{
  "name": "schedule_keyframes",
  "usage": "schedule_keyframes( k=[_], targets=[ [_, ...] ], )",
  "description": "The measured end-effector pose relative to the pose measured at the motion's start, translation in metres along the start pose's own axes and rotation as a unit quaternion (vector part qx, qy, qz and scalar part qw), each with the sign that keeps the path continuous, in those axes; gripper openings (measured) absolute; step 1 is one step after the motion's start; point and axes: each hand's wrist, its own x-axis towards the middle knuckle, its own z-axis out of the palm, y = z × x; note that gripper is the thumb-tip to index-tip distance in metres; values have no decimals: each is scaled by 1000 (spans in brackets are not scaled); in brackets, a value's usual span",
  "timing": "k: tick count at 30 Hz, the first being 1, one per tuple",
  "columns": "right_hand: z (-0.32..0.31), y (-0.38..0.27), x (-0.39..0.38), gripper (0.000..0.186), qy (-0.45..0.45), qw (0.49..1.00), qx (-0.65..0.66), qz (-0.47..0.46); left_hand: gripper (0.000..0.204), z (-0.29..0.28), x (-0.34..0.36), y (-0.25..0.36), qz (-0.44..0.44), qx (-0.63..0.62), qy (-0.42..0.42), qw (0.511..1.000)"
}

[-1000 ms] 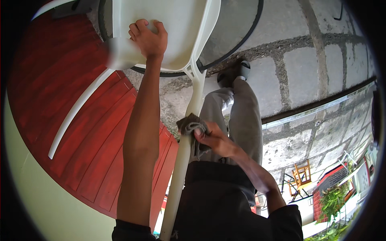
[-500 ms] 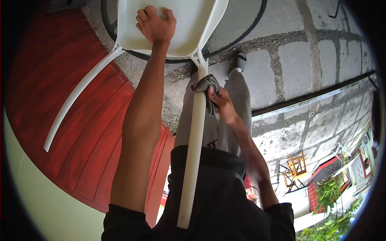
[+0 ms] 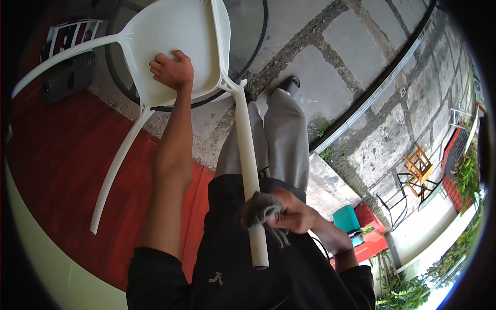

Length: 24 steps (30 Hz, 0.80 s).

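A white plastic chair [image 3: 173,31] lies overturned, its seat's underside facing me and its legs sticking out. My left hand [image 3: 173,71] rests on that underside with fingers loosely bent and thumb apart, holding nothing. My right hand [image 3: 294,212] is closed around a dark grey rag [image 3: 262,209]. The rag is wrapped on the near chair leg [image 3: 247,144], close to its free end in front of my body. Part of the leg and some of my right fingertips are hidden by the cloth.
Under the chair is a round glass table [image 3: 247,31] with a dark rim. A red panelled surface [image 3: 57,155] lies to the left, near a black object [image 3: 70,77]. Paving slabs [image 3: 330,77] cover the ground; a wooden chair [image 3: 417,164] stands farther off at right.
My right hand has slid the rag down the leg toward its free end. The chair appears turned and shifted left in view, with my left hand still on it.
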Motion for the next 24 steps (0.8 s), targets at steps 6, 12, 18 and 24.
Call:
schedule_keyframes(
  k=[6, 12, 18, 24],
  targets=[
    [-79, 84, 63, 37, 231, 959, 61, 155, 31, 7, -1, -1, 27, 27, 15, 999],
    [14, 63, 4, 35, 128, 983, 119, -49, 32, 10, -2, 1, 16, 12, 17, 1000],
    [37, 35, -10, 31, 43, 981, 65, -175, 32, 5, -2, 3, 8, 6, 28, 1000],
    [-6, 31, 30, 29, 206, 978, 27, 16, 32, 4, -1, 3, 0, 19, 17, 1000]
  ],
)
